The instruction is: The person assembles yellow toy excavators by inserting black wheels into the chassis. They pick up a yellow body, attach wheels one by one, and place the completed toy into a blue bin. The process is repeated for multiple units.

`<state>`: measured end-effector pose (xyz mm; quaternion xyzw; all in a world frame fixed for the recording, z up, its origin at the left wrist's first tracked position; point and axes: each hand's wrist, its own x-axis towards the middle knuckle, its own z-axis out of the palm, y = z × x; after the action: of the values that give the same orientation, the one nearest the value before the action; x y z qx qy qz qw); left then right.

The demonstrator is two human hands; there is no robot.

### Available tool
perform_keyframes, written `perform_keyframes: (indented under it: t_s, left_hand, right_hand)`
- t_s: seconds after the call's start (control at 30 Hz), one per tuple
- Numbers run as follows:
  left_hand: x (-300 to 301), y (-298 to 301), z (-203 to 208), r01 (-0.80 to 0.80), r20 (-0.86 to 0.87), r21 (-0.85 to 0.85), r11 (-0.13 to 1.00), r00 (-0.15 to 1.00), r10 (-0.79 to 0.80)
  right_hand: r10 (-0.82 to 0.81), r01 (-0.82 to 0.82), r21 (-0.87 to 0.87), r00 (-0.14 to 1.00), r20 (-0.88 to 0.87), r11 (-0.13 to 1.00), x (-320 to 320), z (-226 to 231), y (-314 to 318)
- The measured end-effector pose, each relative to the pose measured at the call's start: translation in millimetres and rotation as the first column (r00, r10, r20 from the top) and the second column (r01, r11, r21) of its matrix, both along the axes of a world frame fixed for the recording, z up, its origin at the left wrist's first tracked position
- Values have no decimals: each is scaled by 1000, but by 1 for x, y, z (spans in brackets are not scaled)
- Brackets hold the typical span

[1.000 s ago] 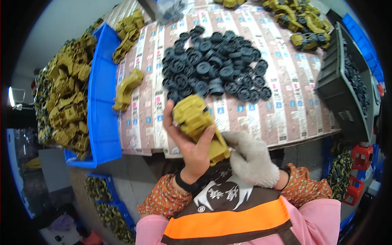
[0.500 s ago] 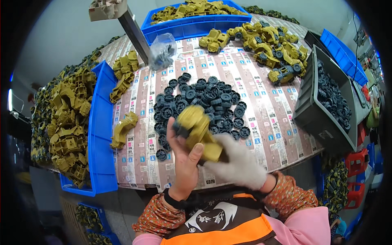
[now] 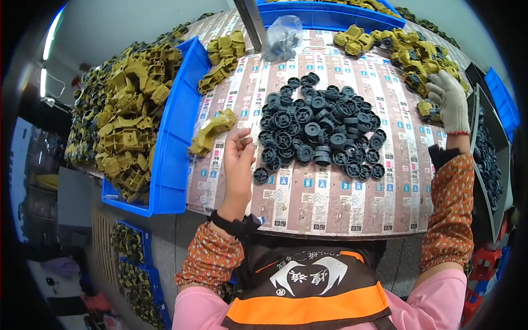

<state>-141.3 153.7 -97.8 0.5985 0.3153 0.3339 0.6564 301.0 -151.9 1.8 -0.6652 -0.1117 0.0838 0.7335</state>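
My bare left hand (image 3: 238,159) is over the table with its fingers loosely bent and apart, holding nothing. Just beyond it lies a yellow plastic toy vehicle body (image 3: 213,131). To its right is a heap of dark grey toy wheels (image 3: 322,126). At the far right my right hand (image 3: 451,102), in a white glove, reaches over the edge of a pile of yellow toy vehicles (image 3: 421,52) with dark wheels. Its fingers are extended and I see nothing held in them. One toy vehicle (image 3: 429,111) lies right beside the glove, partly covered by it.
A blue bin (image 3: 175,143) heaped with yellow bodies stands on the left, more bodies (image 3: 223,55) beside it. At the back are a metal post (image 3: 251,25), a clear bag (image 3: 282,39) of dark parts and another blue bin (image 3: 330,12). A grey crate (image 3: 481,165) of wheels stands right.
Both hands held a yellow toy vehicle over the wheels. Now the right hand has moved to the vehicle pile at far right, the left hand is empty, and the view has shifted left.
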Motion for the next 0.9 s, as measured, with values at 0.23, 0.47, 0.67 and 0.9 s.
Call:
perform_keyframes:
  t_s: [0.23, 0.47, 0.67, 0.9]
  left_hand:
    - [33, 83, -23, -5, -307, 644, 765, 914, 264]
    - [26, 154, -27, 274, -587, 783, 559, 623, 517]
    - [14, 122, 20, 396, -794, 579, 713, 473, 382]
    - [-9, 137, 4, 340, -714, 560, 756, 661, 232]
  right_hand:
    - [484, -130, -570, 697, 529, 811, -143, -49, 111]
    - [811, 130, -864, 301, 502, 486, -216, -42, 200]
    - [805, 196, -865, 318, 501, 461, -213, -53, 192]
    - [679, -116, -724, 472, 562, 680, -233, -33, 159]
